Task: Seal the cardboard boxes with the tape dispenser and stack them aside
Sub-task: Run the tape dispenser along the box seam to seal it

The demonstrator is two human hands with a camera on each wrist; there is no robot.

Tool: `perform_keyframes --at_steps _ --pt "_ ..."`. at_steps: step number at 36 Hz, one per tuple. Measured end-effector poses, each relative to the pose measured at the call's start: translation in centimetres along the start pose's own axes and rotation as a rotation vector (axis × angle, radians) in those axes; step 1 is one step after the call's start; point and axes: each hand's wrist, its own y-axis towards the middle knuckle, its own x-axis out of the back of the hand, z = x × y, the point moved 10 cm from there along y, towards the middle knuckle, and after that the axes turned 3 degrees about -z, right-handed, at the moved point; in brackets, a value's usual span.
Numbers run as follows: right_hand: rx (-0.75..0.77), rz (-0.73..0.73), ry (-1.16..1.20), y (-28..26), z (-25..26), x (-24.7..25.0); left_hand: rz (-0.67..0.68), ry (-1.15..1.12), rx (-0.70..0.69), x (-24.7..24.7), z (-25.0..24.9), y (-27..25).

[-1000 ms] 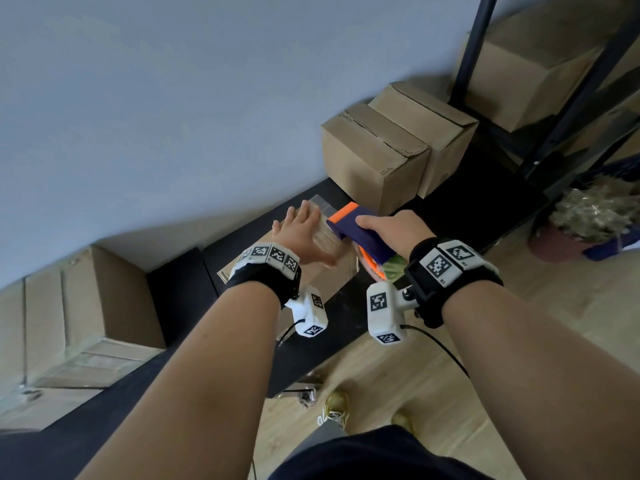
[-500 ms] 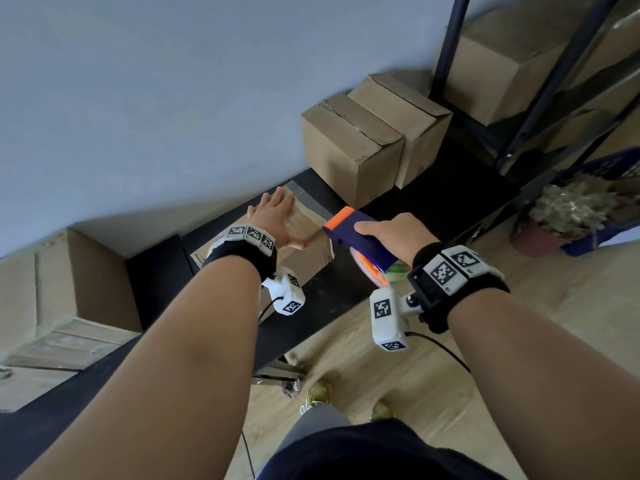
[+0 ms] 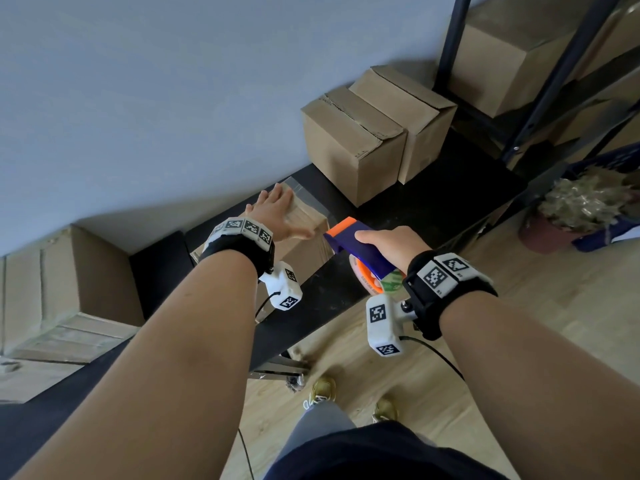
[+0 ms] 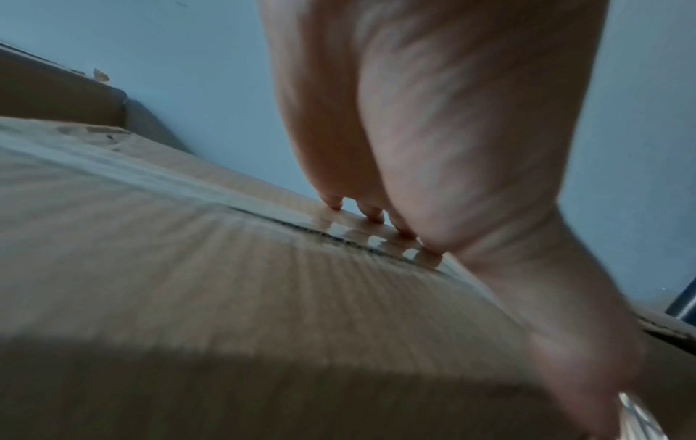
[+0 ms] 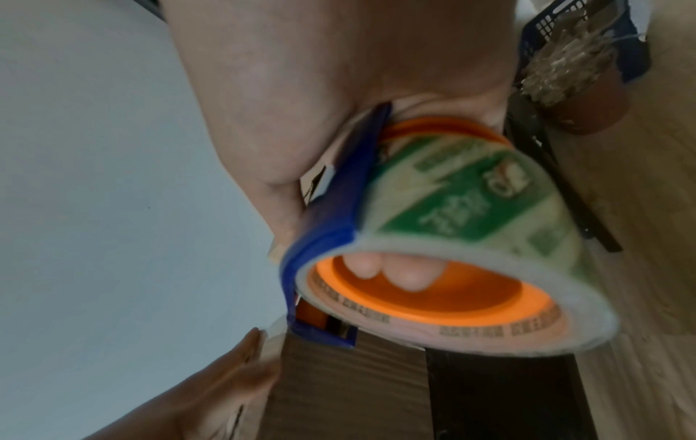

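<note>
Lying near the bench's front edge, the box (image 3: 304, 237) sits with its top seam already covered by a clear strip of tape (image 3: 306, 195) that runs from the wall-side edge toward the front. The left hand (image 3: 273, 211) lies flat on the lid, fingers (image 4: 371, 213) straight and pressing on the glossy tape over the seam, probably to hold the flaps shut and the box steady while the strip is finished. The right hand (image 3: 391, 242) grips the dispenser (image 3: 360, 249) just beside the box's near corner; its fingers curl through the orange core of the roll (image 5: 452, 244) and the thumb lies on the blue body, a hold that lets the roll turn and the orange cutter end bear down on the cardboard. Whether the tape is cut yet I cannot tell.

Two more boxes (image 3: 377, 133) stand touching each other farther along the bench against the wall, flaps down but seemingly untaped, likely waiting their turn. A large box (image 3: 65, 282) rests toward the left end, perhaps the stacking place. Beyond the right end stands a black rack (image 3: 554, 77) holding more cartons, with a potted plant (image 3: 568, 206) on the floor.
</note>
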Motion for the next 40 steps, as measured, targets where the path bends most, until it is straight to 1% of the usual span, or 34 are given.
perform_keyframes --at_steps 2,6,9,16,23,27,28,31,32,38,40 --pt "-0.006 0.004 -0.004 0.3 0.0 -0.2 -0.028 -0.023 0.014 0.2 0.1 0.3" --pt "-0.011 0.007 0.001 0.7 0.0 -0.4 -0.166 -0.034 0.063 1.0 -0.5 0.1" --pt "-0.016 0.010 -0.008 1.0 0.0 -0.4 -0.225 -0.019 0.088 0.9 -0.7 0.0" --pt "-0.048 0.001 0.012 2.1 0.2 -0.8 -0.241 -0.002 0.079 0.8 -0.7 0.0" --pt "-0.111 0.044 0.058 2.8 1.1 -0.3 -0.274 0.016 0.065 0.8 -1.0 -0.6" --pt "-0.076 0.032 0.074 3.7 2.2 0.3 -0.250 0.010 0.083 0.7 -0.9 -0.4" --pt "-0.074 0.054 0.078 3.8 2.4 0.2 -0.241 0.008 0.086 0.7 -1.0 -0.4" --pt "-0.143 0.187 0.091 3.8 1.7 -0.8 -0.245 0.011 0.085 0.7 -1.0 -0.5" --pt "-0.154 0.206 0.094 3.8 1.5 -0.9 -0.248 0.013 0.086 0.6 -1.0 -0.5" --pt "-0.177 0.220 0.150 4.1 0.3 -1.2 -0.278 0.039 0.093 0.4 -1.0 -0.8" --pt "-0.194 0.197 0.156 4.4 -0.3 -0.9 -0.284 0.047 0.105 0.4 -0.9 -0.8"
